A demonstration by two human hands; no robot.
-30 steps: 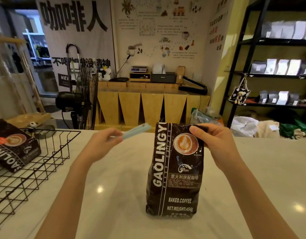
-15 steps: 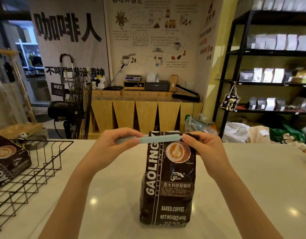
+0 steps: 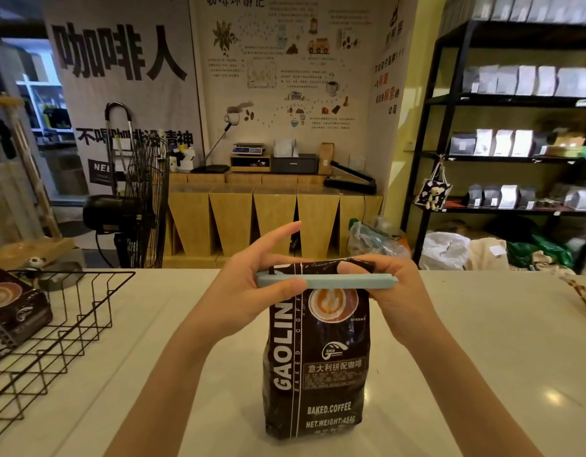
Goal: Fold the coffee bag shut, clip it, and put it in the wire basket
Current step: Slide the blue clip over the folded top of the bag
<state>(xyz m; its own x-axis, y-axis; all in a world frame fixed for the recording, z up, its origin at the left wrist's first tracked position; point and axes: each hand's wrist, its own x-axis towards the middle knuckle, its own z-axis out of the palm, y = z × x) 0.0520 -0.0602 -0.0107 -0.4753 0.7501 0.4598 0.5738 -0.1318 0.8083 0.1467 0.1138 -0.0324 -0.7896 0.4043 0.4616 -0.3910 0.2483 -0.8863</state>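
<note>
Both hands are raised at the centre of the frame, at the folded top of the coffee bag (image 3: pixel 316 357); the left hand (image 3: pixel 248 291) pinches the left end of the pale blue clip (image 3: pixel 326 281) between thumb and fingers, one finger left extended upward, while the right hand (image 3: pixel 389 291) is closed on the bag's rolled top and the clip's right end; whether the clip has been snapped fully shut cannot be told. The bag is stood upright on the white counter (image 3: pixel 483 357), low in the middle of the frame, well apart from the wire basket (image 3: pixel 70 321) at the left edge, in which another dark bag (image 3: pixel 11 311) is already lying. The bag is judged fairly heavy and full, with a glossy, probably slippery film skin that yields and crinkles under pressure; the clipped fold alone is best not trusted with the weight; a hold around the body, below the clip, is judged safest for the carry to the basket.
</note>
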